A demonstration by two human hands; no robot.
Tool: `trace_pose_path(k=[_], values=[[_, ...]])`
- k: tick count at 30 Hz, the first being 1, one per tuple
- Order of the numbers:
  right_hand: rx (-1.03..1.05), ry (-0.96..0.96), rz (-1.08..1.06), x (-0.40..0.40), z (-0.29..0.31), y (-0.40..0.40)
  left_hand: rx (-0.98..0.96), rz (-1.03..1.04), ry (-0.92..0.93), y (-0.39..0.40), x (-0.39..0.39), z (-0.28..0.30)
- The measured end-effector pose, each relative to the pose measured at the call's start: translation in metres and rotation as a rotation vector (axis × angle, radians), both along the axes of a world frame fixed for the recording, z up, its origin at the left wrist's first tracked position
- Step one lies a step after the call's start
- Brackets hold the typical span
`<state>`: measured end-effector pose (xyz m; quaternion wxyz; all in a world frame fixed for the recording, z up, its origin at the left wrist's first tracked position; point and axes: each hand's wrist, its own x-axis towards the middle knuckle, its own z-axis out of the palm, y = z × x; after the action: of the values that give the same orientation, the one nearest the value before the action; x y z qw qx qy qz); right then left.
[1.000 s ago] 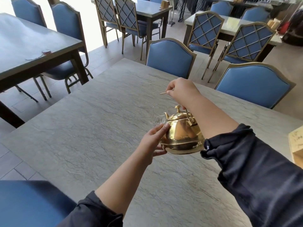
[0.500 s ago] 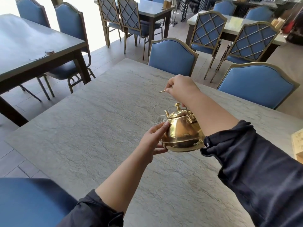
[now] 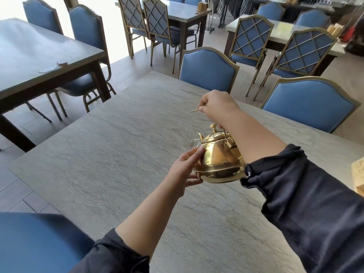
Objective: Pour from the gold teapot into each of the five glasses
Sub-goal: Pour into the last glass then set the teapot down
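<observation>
A round gold teapot [image 3: 218, 162] hangs tilted forward above the grey stone table [image 3: 110, 158]. My right hand [image 3: 216, 105] is closed on its thin wire handle from above. My left hand [image 3: 187, 168] cups the pot's near left side and underside. The short spout points at a clear glass [image 3: 192, 137] that stands on the table just beyond the pot. Only this one glass shows; my right forearm and the pot hide whatever is behind them. No stream of liquid is visible.
Two blue padded chairs [image 3: 208, 71] stand at the table's far edge. A pale wooden box [image 3: 358, 174] sits at the right edge. A dark table [image 3: 39, 56] is on the left, and more tables and chairs fill the back.
The pot has tipped back a little, so its lid knob now stands higher. Both hands keep their hold. The view has shifted slightly.
</observation>
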<state>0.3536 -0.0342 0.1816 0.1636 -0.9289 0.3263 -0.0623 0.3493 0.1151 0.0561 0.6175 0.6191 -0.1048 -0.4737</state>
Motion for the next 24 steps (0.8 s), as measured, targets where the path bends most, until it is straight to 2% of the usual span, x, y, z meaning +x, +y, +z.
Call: trace_pose_path(k=[24], values=[[-0.03,0.002,0.016,-0.0004,-0.0007,0.0007,-0.001,-0.013,0.0,0.0035,-0.0024,0.0029]])
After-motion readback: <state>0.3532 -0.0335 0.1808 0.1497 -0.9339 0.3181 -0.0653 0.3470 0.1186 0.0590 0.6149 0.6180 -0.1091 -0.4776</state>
